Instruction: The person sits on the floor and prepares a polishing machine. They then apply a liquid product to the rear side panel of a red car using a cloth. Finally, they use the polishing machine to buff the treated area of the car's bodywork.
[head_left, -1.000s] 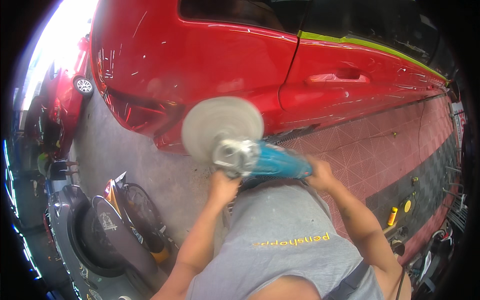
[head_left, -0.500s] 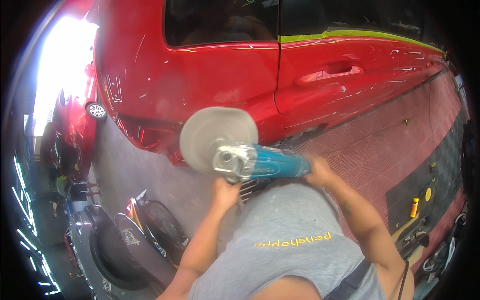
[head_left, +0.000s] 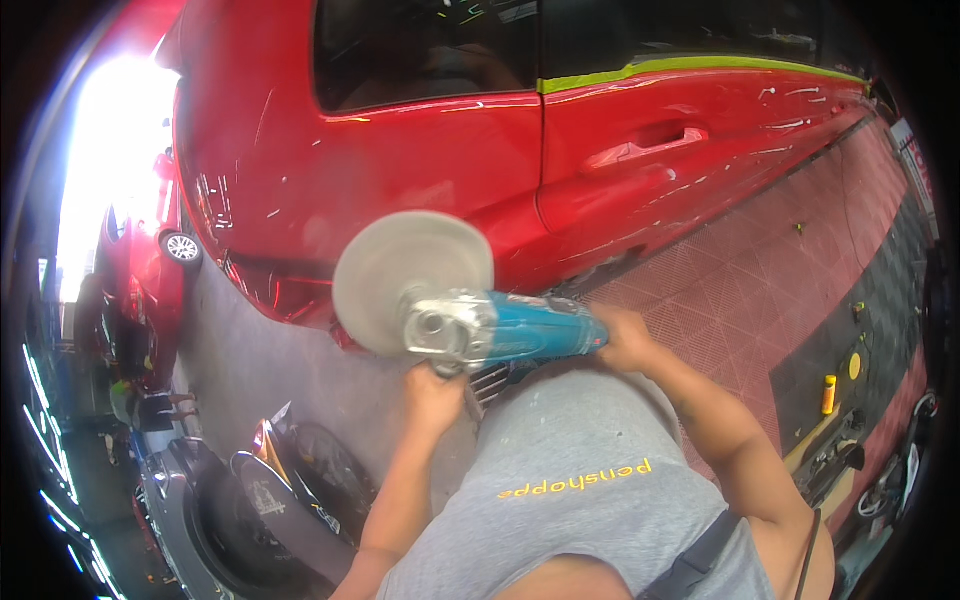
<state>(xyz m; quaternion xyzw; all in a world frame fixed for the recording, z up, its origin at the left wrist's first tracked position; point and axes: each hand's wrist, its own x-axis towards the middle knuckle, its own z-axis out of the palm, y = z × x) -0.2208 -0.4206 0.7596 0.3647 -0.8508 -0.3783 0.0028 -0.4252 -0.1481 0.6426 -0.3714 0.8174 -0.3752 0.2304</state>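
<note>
A blue and silver power polisher [head_left: 530, 325] with a round pale pad [head_left: 405, 275] is in both my hands. Its rear body is wrapped by my right hand [head_left: 622, 338]. My left hand [head_left: 436, 398] closes around the side handle below the metal head; the handle itself is mostly hidden. The pad looks smeared, as if spinning, and overlaps the lower side of a red car [head_left: 430, 160]; whether it touches the paint I cannot tell. Green masking tape [head_left: 700, 66] runs under the car's side window, above the door handle [head_left: 645, 148].
Red perforated floor tiles [head_left: 720, 290] lie along the car, bordered by dark tiles. To the right are a yellow bottle [head_left: 829, 395] and a round yellow pad [head_left: 855, 366]. Dark car parts [head_left: 215, 500] stand at lower left. Another red car [head_left: 150, 250] and a person [head_left: 140, 405] are farther left.
The polisher and both hands have shifted slightly left in the picture. The car has also slid a little left in view. My grip on the tool is unchanged.
</note>
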